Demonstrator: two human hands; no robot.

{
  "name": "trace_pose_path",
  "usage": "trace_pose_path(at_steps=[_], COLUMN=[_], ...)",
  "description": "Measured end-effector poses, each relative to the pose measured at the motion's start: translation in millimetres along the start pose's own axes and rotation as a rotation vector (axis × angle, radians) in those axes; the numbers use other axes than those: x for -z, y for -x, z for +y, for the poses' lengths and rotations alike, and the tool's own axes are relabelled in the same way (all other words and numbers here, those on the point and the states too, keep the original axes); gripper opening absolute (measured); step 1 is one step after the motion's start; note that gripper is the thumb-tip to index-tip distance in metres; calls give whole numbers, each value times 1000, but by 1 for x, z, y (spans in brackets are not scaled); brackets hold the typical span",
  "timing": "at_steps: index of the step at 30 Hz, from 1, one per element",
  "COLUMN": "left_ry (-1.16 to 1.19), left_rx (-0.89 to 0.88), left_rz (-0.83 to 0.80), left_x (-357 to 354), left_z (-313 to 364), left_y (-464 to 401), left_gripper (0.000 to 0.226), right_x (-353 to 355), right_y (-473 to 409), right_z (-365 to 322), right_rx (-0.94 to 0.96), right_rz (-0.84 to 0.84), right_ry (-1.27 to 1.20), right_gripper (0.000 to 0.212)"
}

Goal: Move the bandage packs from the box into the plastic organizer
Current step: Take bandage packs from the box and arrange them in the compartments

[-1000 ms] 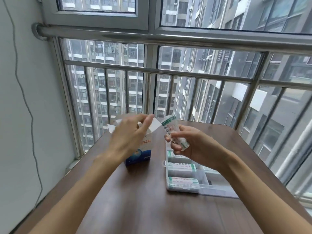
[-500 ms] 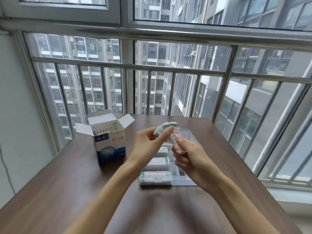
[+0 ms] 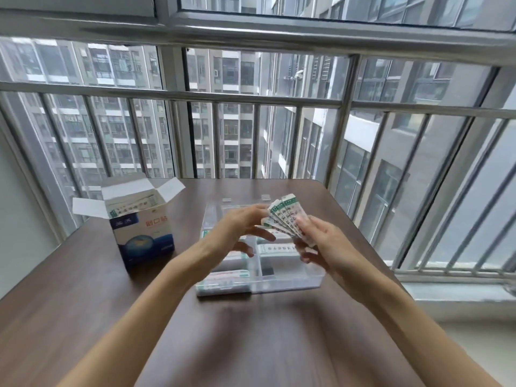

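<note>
Bandage packs (image 3: pixel 284 219), white with green ends, are fanned out and held in the air above the far right part of the plastic organizer (image 3: pixel 287 282). The right hand (image 3: pixel 324 247) grips the fan at its lower end, fingers and thumb curled round the packs. The left hand (image 3: pixel 237 233) is at the fan's left edge with fingers extended and relaxed; its fingertips reach the packs, but motion blur prevents telling whether they pinch one or only touch.

The organizer is clear, with dividers, and lies on the brown wooden table (image 3: pixel 83 317) directly beneath both hands. Packs already lie flat in several compartments: one in the near left compartment, others partly hidden under the left hand, one in a middle right compartment. The near right compartment holds a small dark item that is too unclear to identify. A clear lid (image 3: pixel 223 208) extends behind the organizer toward the window.

The box (image 3: pixel 142 233), white and blue with red characters, stands upright on the table to the left of the organizer, apart from it. Its top flaps are open, and more packs show inside.

Metal window bars (image 3: pixel 346 107) run behind the table, with tall apartment buildings beyond.
</note>
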State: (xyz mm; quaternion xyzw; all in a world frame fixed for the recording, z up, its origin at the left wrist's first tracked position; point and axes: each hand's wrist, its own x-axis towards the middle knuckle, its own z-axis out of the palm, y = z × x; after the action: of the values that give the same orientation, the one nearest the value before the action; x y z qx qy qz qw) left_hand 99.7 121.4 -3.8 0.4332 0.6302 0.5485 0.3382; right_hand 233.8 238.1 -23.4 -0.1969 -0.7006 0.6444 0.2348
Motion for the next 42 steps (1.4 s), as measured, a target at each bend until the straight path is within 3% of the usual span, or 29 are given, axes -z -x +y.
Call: trace_pose_path(at_steps=[6,10,14,19,22,26,35,39,42], left_ry=[-356,-538,-684,-886,-1002,-1085,-1262,-1331,-1449], left_rx=[-123,-106,-116,-194,-277,-370,-398,-401,-397], left_rz=[81,48,15,-9,4,34,4,-54,-104], left_x=[-11,-5,6,16,13,7,6,2,-1], left_z=[-11,-24,-30,-37,-43,-45,-38,-33,-27], left_y=[-8,-9,3,23,23,19,20,16,9], left_gripper=[48,30,27,62,62,57,50,46,42], right_x=[23,25,27,25,14,3,1,3,0], right_y=[-4,-4,-2,-10,-17,-26,-19,-18,-19], right_z=[1,14,13,-6,-21,-31,-37,-28,-26], right_rx=[169,185,186,88,13,-110,-164,-72,40], right_rz=[-98,-159,-172,-358,-475,-528,-493,-371,-307], right_ry=[430,656,902,1244,1432,1470,1397,1385,1529], right_gripper=[28,22,21,25,26,28,22,9,10])
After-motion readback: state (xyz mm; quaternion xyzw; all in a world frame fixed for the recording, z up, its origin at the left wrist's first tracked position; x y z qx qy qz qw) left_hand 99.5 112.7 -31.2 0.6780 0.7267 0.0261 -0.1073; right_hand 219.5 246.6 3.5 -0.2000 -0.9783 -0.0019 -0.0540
